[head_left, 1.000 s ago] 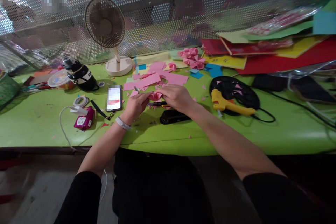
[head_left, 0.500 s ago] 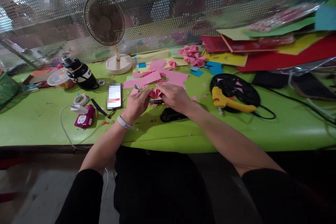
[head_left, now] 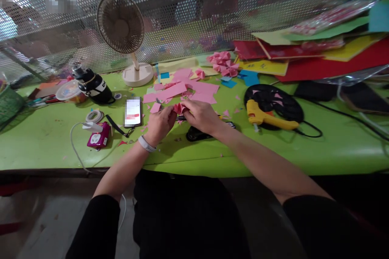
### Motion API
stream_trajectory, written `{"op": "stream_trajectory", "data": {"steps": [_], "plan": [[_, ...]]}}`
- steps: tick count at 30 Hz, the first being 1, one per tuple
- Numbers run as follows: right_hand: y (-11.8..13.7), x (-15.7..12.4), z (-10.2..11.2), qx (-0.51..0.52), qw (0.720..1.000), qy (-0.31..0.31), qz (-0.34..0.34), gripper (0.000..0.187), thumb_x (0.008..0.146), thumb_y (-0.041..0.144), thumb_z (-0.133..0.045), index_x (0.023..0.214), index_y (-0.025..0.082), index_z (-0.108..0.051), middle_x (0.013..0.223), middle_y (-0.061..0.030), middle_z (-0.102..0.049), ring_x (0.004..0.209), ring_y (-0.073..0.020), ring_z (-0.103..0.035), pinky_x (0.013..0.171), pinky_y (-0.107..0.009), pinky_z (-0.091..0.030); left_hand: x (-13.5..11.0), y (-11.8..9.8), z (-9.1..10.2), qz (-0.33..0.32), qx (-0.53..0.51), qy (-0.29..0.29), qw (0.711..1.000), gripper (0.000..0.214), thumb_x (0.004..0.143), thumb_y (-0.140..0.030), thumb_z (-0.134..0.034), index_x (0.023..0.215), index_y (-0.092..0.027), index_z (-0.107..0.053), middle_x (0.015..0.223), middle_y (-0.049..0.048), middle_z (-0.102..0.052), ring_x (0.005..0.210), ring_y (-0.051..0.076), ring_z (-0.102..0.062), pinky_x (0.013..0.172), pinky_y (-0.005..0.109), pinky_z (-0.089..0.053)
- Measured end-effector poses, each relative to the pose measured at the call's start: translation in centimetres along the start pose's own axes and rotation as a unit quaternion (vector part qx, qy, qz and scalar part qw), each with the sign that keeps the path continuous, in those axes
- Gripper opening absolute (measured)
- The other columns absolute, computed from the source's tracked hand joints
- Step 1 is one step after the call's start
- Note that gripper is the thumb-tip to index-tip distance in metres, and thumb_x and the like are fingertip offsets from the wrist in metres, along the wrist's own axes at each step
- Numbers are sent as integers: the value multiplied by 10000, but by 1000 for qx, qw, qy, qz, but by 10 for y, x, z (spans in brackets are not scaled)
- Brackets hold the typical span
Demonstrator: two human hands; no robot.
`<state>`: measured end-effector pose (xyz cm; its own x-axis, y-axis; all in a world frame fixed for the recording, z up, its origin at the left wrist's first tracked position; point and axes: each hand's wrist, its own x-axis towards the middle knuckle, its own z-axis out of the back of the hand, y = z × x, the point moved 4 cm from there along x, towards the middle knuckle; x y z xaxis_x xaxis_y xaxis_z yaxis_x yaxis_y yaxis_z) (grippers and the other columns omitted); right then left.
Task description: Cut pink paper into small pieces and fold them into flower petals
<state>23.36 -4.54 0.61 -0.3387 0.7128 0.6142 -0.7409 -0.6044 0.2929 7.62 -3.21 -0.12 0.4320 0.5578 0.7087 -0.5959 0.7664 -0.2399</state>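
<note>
Over the green table point(head_left: 45, 145), my left hand point(head_left: 160, 123) and my right hand point(head_left: 201, 114) meet around a small folded pink paper piece point(head_left: 178, 108), both with fingers pinched on it. A white band sits on my left wrist. Flat pink paper sheets point(head_left: 182, 88) lie just beyond the hands. Under my right hand rest scissors with a yellow-black handle point(head_left: 182, 118) and a black object point(head_left: 196, 132). A phone point(head_left: 133, 112) lies to the left of my left hand.
A small white fan point(head_left: 124, 32) stands at the back, a black bottle point(head_left: 92, 85) left of it. A yellow glue gun point(head_left: 267, 118) lies by a black disc point(head_left: 273, 101). Finished pink paper flowers point(head_left: 223, 64) and stacked coloured card point(head_left: 319, 52) fill the back right. A magenta device point(head_left: 97, 139) and tape roll point(head_left: 94, 116) sit left.
The pink folded piece has been raised a little and my hands have closed in tighter around it. The view shifted slightly; everything else on the table stays put.
</note>
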Motion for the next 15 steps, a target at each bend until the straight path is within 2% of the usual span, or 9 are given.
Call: {"op": "stream_trajectory", "data": {"steps": [5, 8, 12, 15], "plan": [[1, -1, -4, 8, 999, 19, -40, 215, 946, 192, -450, 1003, 143, -651, 857, -111, -713, 746, -221, -629, 658, -313, -435, -2, -2, -2, 42, 12, 9, 999, 202, 972, -291, -514, 958, -160, -667, 692, 41, -674, 524, 107, -558, 522, 229, -343], [2, 0, -5, 13, 998, 25, -60, 221, 949, 185, -445, 1001, 136, -654, 840, -109, -707, 729, -223, -627, 654, -315, -441, -3, -7, -3, 54, 25, 14, 998, 216, 978, -282, -495, 993, -153, -666, 682, 44, -676, 511, 112, -560, 508, 231, -347], [8, 0, -2, 14, 997, 31, -70, 256, 940, 143, -428, 1033, 120, -666, 865, -126, -712, 766, -238, -647, 688, -328, -476, -4, -17, -2, 43, 43, 24, 998, 285, 993, -247, -445, 1180, -126, -623, 769, 79, -719, 573, 135, -630, 533, 234, -433], [15, -2, -3, 24, 995, 55, -81, 358, 930, 107, -406, 1210, 94, -628, 979, -162, -723, 864, -260, -672, 764, -354, -510, -4, -25, 0, 6, 54, 21, 998, 324, 990, -191, -421, 1267, -104, -566, 907, 114, -743, 746, 168, -705, 679, 268, -549]]}}
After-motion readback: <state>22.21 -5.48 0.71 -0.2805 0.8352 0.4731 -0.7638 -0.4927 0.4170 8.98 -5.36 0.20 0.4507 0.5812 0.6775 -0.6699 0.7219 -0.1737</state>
